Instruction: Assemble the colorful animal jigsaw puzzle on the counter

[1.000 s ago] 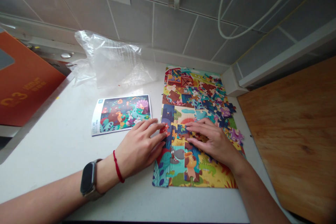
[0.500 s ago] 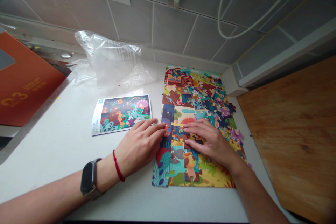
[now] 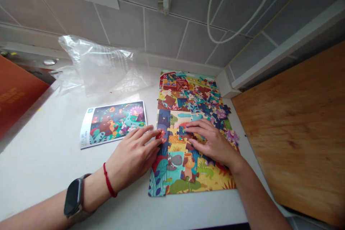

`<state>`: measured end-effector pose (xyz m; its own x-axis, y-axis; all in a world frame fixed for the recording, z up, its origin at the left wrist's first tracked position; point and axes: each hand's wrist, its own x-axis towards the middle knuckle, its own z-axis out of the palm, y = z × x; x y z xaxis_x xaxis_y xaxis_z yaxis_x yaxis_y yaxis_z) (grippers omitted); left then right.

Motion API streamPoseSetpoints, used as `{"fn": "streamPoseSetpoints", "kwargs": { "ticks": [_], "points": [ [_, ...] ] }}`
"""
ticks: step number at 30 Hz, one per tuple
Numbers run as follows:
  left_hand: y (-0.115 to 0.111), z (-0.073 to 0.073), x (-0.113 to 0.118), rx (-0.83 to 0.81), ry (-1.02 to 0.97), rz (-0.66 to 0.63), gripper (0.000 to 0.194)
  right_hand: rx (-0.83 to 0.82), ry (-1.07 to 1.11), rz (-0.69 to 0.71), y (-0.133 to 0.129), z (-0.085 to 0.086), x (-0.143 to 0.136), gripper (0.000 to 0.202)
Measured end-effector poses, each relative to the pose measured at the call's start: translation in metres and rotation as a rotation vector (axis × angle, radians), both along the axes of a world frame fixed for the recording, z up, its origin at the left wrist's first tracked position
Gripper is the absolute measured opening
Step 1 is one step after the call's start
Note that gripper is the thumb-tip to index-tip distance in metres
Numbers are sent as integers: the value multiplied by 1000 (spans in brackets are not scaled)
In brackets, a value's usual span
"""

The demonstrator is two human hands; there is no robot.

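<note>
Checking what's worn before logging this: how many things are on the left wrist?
2: a smartwatch farther up the arm, and a red string bracelet nearer the left hand.

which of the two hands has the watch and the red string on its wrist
The left hand, resting at the left edge of the puzzle. The right hand has a bare wrist.

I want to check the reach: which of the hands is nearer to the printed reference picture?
Left. The left hand lies just below the reference picture, fingertips near its lower right corner; the right hand rests farther right, on the puzzle.
</note>
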<state>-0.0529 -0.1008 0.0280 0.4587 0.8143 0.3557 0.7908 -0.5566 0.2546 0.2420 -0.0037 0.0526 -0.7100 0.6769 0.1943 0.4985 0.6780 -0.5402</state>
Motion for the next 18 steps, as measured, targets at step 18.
{"fn": "streamPoseSetpoints", "kwargs": {
  "ticks": [18],
  "points": [
    [-1, -3, -3, -30, -9, -6, 27, -32, 46, 1, 0, -6, 1, 33]
  ]
}}
